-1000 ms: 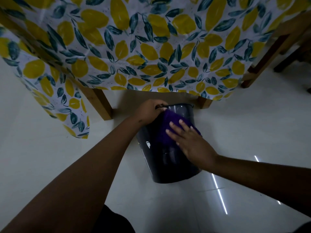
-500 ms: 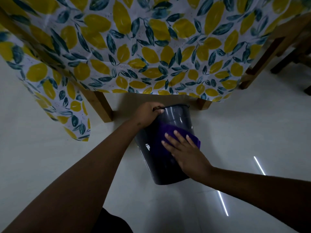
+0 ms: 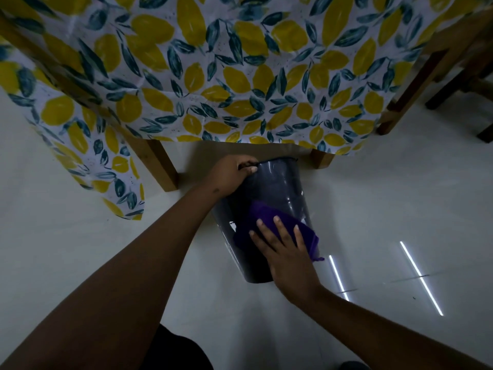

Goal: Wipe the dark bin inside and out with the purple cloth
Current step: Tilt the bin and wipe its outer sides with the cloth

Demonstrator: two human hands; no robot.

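Watcher: Since a second ago the right hand [image 3: 285,252] and the purple cloth [image 3: 306,233] have slid down the dark bin [image 3: 277,182], from just under the rim to the lower half of its outer wall.

Asker: How does the bin lie?

Watcher: It sits tipped on the pale floor [image 3: 400,209]. Its long axis runs away from the person, with the rim far off at the hanging edge of the lemon-print tablecloth [image 3: 213,76] and the base nearest the body.

Asker: And the hands?

Watcher: The left hand [image 3: 234,174] curls round the far rim on its left side and steadies the bin. It may be gripping a thin handle there, but the light is too dim to be sure. The right hand lies flat with its fingers straight and spread, pressing the cloth against the wall.

Asker: What does the next stroke turn on?

Watcher: The right hand is the one nearer the base, and little wall is left below it. I judge the stroke either finishes at the base or returns up that same axis. The mouth faces away, so the inside is hidden.
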